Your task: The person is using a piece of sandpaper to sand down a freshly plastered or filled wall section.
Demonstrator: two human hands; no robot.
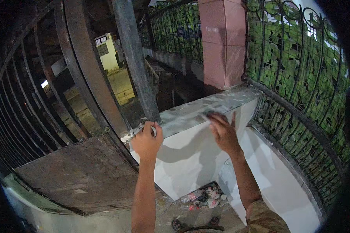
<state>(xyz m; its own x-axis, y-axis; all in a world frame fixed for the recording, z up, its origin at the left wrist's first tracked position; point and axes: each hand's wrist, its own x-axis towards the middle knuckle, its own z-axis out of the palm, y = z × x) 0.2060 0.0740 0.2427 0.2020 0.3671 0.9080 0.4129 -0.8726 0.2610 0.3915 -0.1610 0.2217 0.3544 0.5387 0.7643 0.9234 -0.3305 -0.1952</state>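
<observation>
My left hand (147,138) curls its fingers over the near corner of a low wall's grey top (190,112), right beside the foot of a slanting metal post (138,66). My right hand (223,132) is blurred and lies with its fingers stretched out over the grey top further right. Under its fingertips it presses a small dark flat thing (209,114), too blurred to identify. The wall's front face (190,159) is smooth and white, with both arms' shadows on it.
A pink pillar (221,42) stands at the wall's far end. A curved iron fence (295,66) backed by green leaves runs along the right. A barred gate (27,101) and a brown board (81,171) are left. Litter (204,198) lies at the wall's foot.
</observation>
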